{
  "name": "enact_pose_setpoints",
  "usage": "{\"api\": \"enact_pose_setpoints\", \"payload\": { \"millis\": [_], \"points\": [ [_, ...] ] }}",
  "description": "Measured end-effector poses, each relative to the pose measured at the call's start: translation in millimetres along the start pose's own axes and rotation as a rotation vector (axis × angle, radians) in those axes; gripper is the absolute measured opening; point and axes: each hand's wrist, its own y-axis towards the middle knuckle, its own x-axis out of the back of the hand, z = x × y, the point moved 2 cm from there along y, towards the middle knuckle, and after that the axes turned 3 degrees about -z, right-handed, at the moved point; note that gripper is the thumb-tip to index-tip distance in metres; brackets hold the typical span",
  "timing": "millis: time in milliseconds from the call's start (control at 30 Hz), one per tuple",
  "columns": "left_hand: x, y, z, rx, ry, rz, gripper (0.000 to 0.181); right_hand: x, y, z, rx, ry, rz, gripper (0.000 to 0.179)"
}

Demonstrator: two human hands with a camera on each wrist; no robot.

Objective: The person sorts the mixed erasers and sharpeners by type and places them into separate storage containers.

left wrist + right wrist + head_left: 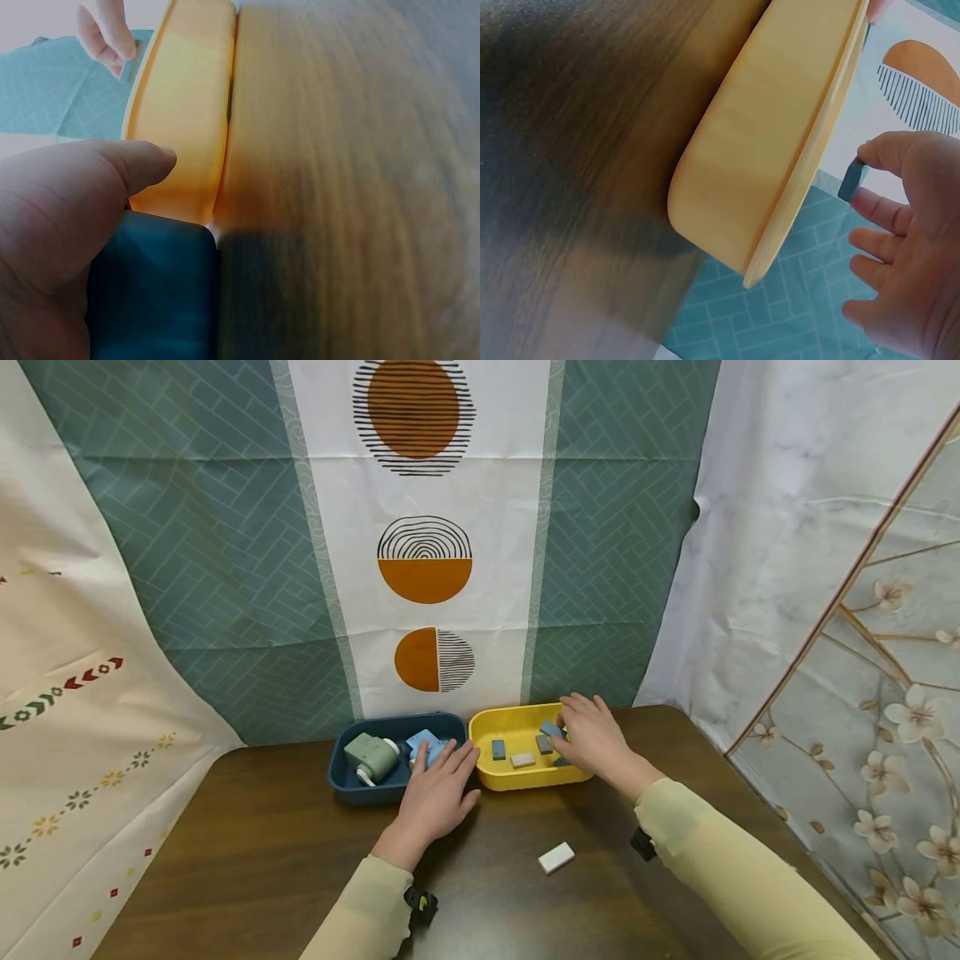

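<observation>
My right hand (600, 739) pinches a small blue-grey rectangular block (852, 178) between thumb and index finger, raised over the right part of a yellow bin (525, 781). Inside the bin lie several similar blocks, among them a blue-grey block (498, 749), a white block (522, 760) and a grey block (543, 744). With fingers extended, my left hand (435, 797) reaches over the right end of a navy bin (363, 795), beside the yellow one. Its thumb (150, 166) overlaps the yellow bin's near wall in the left wrist view. No object shows in its grip.
A green bottle-like container (371, 756) with white parts and a light blue item (422, 743), partly hidden by my left hand, lie in the navy bin. One white block (557, 857) lies on the brown table (247, 860). Patterned cloths (615, 568) hang behind and beside it.
</observation>
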Motion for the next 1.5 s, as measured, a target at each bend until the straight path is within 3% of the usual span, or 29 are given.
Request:
{"api": "enact_pose_setpoints", "payload": {
  "millis": [1500],
  "points": [
    [-0.9,-0.4,0.7,-0.01,0.008,-0.014,0.073,-26,10.5,2,-0.053,-0.017,0.079,0.025]
  ]
}}
